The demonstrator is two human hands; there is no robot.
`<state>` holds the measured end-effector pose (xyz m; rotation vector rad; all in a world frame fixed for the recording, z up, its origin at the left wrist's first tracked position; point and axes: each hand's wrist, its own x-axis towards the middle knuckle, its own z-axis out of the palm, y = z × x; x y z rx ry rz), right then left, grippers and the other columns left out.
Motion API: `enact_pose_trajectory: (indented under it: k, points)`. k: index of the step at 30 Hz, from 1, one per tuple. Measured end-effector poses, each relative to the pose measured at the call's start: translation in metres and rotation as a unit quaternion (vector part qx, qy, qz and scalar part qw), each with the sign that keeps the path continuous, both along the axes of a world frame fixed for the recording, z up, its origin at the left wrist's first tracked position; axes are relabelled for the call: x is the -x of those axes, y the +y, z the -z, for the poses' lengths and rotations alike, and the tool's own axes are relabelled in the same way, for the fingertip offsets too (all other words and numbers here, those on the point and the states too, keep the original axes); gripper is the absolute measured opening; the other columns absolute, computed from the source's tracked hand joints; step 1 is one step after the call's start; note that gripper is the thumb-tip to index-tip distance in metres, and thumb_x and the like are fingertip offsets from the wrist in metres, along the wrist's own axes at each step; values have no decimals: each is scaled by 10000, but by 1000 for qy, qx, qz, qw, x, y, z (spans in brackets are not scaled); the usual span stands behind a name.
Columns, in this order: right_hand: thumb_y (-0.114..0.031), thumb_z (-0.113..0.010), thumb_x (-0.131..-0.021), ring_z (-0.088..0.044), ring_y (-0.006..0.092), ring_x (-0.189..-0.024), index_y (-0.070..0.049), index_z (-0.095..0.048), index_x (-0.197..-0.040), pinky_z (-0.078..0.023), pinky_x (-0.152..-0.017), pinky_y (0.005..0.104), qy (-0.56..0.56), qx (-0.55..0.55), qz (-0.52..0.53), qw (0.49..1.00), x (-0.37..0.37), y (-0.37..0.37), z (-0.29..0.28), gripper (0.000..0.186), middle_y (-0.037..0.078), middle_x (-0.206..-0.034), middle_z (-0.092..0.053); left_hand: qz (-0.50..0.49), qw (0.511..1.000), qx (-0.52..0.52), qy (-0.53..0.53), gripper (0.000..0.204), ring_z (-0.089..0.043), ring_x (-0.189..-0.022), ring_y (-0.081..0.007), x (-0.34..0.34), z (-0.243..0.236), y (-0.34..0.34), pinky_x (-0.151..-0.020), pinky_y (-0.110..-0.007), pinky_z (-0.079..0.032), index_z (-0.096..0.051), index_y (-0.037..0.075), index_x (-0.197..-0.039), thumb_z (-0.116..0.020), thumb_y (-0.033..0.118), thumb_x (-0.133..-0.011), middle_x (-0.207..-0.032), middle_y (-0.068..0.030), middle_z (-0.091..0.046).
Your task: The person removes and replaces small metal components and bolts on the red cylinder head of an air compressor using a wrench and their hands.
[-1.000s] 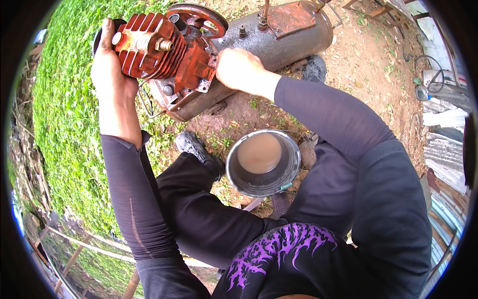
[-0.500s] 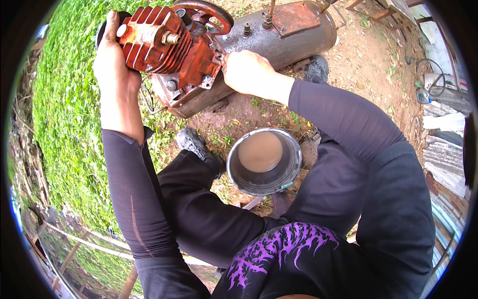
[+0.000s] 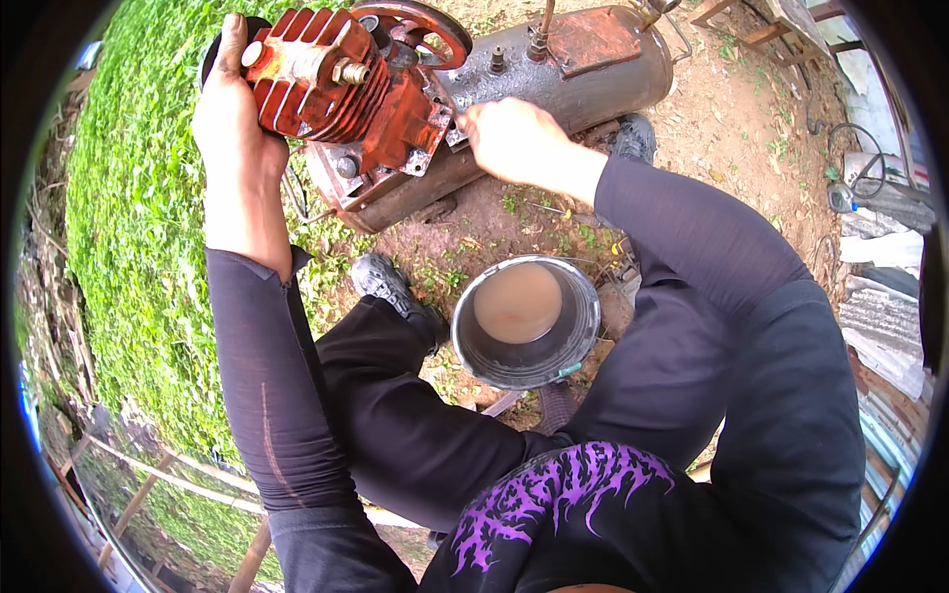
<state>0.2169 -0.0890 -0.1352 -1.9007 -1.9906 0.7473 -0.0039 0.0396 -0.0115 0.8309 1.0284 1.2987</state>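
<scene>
A red finned air compressor pump (image 3: 321,84) sits on a grey, rust-streaked tank (image 3: 583,74), with a red flywheel (image 3: 425,32) at its far side. My left hand (image 3: 235,119) is wrapped round the pump's left side, its thumb up along the finned head. At the pump's base flange, my right hand (image 3: 519,143) is closed with its fingertips pinched together near the flange's right corner. Whatever sits between those fingertips is hidden or too small to name. A dark bolt head (image 3: 347,166) shows on the mounting plate below the pump.
Between my legs stands a dark bucket (image 3: 474,361) holding murky brown water. Grass (image 3: 138,247) grows to the left, bare dirt (image 3: 736,128) lies to the right. Corrugated sheets (image 3: 890,316) and a black hose (image 3: 875,158) are at the far right; a wooden stand (image 3: 766,35) is behind.
My right hand has shifted slightly right, its fingertips still by the flange corner. The pump and tank appear a little further right in view, and my left hand keeps its grip.
</scene>
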Motion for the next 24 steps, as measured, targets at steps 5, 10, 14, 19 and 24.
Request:
enact_pose_trajectory:
  k: [5,10,14,19,24]
  points:
    - [-264,-512,-963,-735,401,-964,-93,-745,-1060,-589,-883,504,-31,38,43,998,-19,21,20,305,209,-975,-751,-3,1000,2,6,354,-738,-975,-256,-7,-2,-2,-846,-425,-621,-657,26,-1207,-712,306,-998,-1126,-141,-733]
    - [-250,-528,-952,-739,372,-974,-100,-754,-1083,-583,-911,493,-12,7,-49,999,-3,-1,-9,301,177,-1061,-757,3,1000,-18,-1,357,-738,-979,-263,2,3,1,-849,-439,-623,-646,24,-1218,-707,301,-1002,-1142,-153,-732]
    - [-262,-544,-951,-745,352,-966,-108,-760,-1078,-586,-903,477,-60,9,-17,998,-9,16,7,294,179,-1026,-757,-5,1000,12,9,357,-736,-987,-263,-10,-5,-4,-859,-432,-620,-646,27,-1214,-701,311,-1005,-1145,-148,-733]
    - [-251,-544,-937,-750,360,-945,-85,-759,-1061,-593,-880,480,-51,1,-62,997,-1,1,-5,299,168,-981,-764,-2,1000,-13,9,390,-736,-994,-269,0,1,-1,-862,-433,-619,-644,28,-1221,-718,334,-991,-1152,-151,-732]
    - [-252,-532,-947,-747,384,-919,-108,-759,-1056,-593,-863,502,-58,19,14,998,-11,23,7,290,203,-964,-756,-1,999,16,28,326,-726,-980,-275,-9,-5,-4,-856,-435,-618,-641,55,-1169,-665,346,-1024,-1139,-141,-727]
